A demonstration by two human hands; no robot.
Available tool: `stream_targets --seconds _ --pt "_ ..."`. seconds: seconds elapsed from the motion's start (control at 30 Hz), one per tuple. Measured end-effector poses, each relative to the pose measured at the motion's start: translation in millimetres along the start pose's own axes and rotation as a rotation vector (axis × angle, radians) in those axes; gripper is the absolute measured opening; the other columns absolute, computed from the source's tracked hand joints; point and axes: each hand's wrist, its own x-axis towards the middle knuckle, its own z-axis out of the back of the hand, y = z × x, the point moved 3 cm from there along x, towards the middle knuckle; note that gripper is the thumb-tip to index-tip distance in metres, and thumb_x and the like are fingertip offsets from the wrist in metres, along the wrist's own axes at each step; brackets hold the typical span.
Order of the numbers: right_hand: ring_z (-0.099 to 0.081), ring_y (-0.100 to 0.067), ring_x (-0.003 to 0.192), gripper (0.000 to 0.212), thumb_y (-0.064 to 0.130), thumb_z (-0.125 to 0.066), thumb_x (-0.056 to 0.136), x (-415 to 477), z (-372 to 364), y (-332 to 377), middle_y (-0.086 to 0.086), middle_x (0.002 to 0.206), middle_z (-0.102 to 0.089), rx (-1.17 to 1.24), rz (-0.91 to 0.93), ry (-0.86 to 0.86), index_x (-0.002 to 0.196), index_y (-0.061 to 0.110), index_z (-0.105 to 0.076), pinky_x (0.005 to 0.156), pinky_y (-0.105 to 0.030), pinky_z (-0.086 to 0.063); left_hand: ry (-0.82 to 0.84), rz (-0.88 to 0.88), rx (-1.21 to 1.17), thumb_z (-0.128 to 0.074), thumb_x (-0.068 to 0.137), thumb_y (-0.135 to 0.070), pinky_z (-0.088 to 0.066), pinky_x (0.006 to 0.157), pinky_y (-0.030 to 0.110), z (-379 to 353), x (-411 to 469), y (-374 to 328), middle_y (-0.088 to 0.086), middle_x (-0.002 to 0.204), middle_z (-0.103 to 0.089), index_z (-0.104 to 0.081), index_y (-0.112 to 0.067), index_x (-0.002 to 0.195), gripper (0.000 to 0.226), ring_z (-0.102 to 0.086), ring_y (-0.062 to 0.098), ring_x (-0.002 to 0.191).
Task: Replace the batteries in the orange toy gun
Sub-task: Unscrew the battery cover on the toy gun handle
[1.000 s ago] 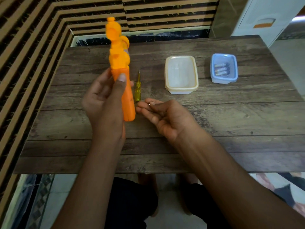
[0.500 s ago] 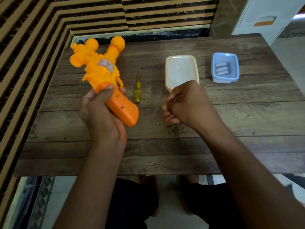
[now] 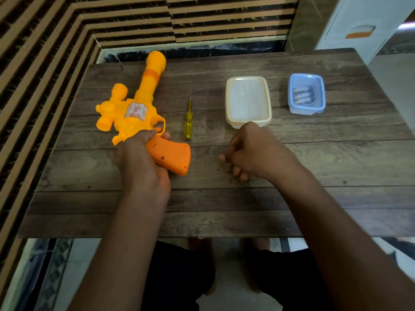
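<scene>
Left hand (image 3: 141, 167) wraps its fingers round the grip of the orange toy gun (image 3: 134, 113), which lies at the surface's (image 3: 314, 198) left, barrel pointing far. Right hand (image 3: 258, 151) rests mid-surface, fingers curled under; whether they pinch anything cannot be told. Batteries (image 3: 303, 95) lie in the blue tub (image 3: 305, 111) at far right.

1 wooden table (image 3: 224, 209), clock positions below read on its top. 1 orange toy gun (image 3: 134, 113) at 10 o'clock. 1 yellow screwdriver (image 3: 188, 124) at 11 o'clock, just right of the gun. 2 tubs, apart from each other: 1 cream tub (image 3: 228, 102) at 12 o'clock, 1 blue tub (image 3: 303, 111) at 1 o'clock. 3 batteries (image 3: 303, 95) as far as can be made out through the blur, side by side inside the blue tub. 2 hands: 1 left hand (image 3: 139, 162) at 9 o'clock on the gun's grip, 1 right hand (image 3: 258, 151) just right of centre toward 3 o'clock
</scene>
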Motion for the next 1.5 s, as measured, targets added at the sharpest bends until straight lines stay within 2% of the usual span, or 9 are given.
stream_targets --seconds 0.17,0.33,0.43,0.53,0.63,0.87,1.13,1.3,1.5 --pt "-0.065 -0.011 0.056 0.025 0.035 -0.075 0.095 2 4 0 -0.003 0.064 -0.069 0.049 0.132 -0.226 0.08 0.016 -0.069 0.06 -0.026 -0.051 0.025 0.035 0.012 -0.067 0.089 -0.005 -0.064 0.078 0.04 1 2 0 0.004 0.101 -0.076 -0.067 -0.014 0.125 0.037 -0.078 0.017 0.075" --pt "-0.06 -0.007 0.064 0.024 0.039 -0.082 0.086 -12 -2 25 0.004 0.071 -0.068 -0.016 0.458 -0.349 0.081 0.017 -0.075 0.058 -0.017 -0.046 0.029 0.077 -0.004 -0.072 0.088 -0.012 -0.064 0.065 0.038 3 3 -2 0.006 0.109 -0.075 -0.064 -0.017 0.125 0.039 -0.079 0.022 0.085" --pt "-0.065 -0.014 0.08 0.039 0.049 -0.085 0.078 -15 -16 35 -0.002 0.093 -0.069 -0.085 0.601 -0.337 0.094 0.015 -0.078 0.072 -0.03 -0.052 0.022 0.056 0.053 -0.082 0.075 -0.028 -0.063 0.066 0.039 4 3 -2 0.008 0.121 -0.074 -0.059 -0.018 0.134 0.063 -0.076 0.025 0.105" --pt "-0.067 -0.027 0.097 0.049 0.051 -0.086 0.074 -17 -28 41 -0.007 0.108 -0.068 -0.211 0.592 -0.241 0.105 0.014 -0.078 0.082 -0.043 -0.057 0.038 0.045 0.12 -0.076 0.089 -0.028 -0.064 0.075 0.038 4 0 -3 0.007 0.12 -0.076 -0.065 -0.019 0.129 0.043 -0.076 0.023 0.106" --pt "-0.064 -0.033 0.104 0.041 0.037 -0.083 0.08 -22 -36 47 -0.008 0.116 -0.064 -0.319 0.587 -0.214 0.111 0.012 -0.074 0.084 -0.046 -0.056 0.083 0.037 0.118 -0.073 0.092 -0.022 -0.066 0.079 0.04 3 -1 -4 0.012 0.117 -0.077 -0.066 -0.016 0.129 0.038 -0.078 0.028 0.1" --pt "-0.062 -0.039 0.108 0.036 0.011 -0.066 0.091 -33 -47 61 -0.014 0.116 -0.067 -0.354 0.56 -0.347 0.127 0.005 -0.065 0.084 -0.043 -0.053 0.132 -0.053 0.16 -0.078 0.09 -0.012 -0.059 0.058 0.025 -2 -6 -7 0.007 0.102 -0.08 -0.073 -0.018 0.094 0.009 -0.077 0.015 0.082" --pt "-0.063 -0.042 0.124 0.043 0.01 -0.059 0.099 -32 -48 67 -0.021 0.137 -0.064 -0.377 0.564 -0.289 0.141 0.001 -0.058 0.092 -0.052 -0.059 0.162 -0.104 0.213 -0.081 0.086 -0.013 -0.056 0.053 0.023 -4 -8 -8 0.005 0.091 -0.078 -0.075 -0.016 0.09 0.008 -0.075 0.013 0.072" --pt "-0.058 -0.045 0.13 0.049 0.015 -0.033 0.101 -39 -49 75 -0.024 0.147 -0.056 -0.498 0.504 -0.282 0.144 0.001 -0.051 0.095 -0.052 -0.053 0.18 -0.115 0.227 -0.082 0.085 -0.013 -0.054 0.052 0.02 -3 -9 -7 0.005 0.088 -0.076 -0.075 -0.013 0.092 0.01 -0.071 0.009 0.066" --pt "-0.059 -0.041 0.131 0.039 0.012 -0.038 0.104 -43 -50 77 -0.021 0.144 -0.058 -0.52 0.455 -0.288 0.138 0.001 -0.053 0.094 -0.049 -0.053 0.18 -0.013 0.186 -0.084 0.083 -0.014 -0.064 0.07 0.033 0 -7 -3 0.011 0.109 -0.08 -0.077 -0.014 0.103 0.021 -0.077 0.02 0.087"
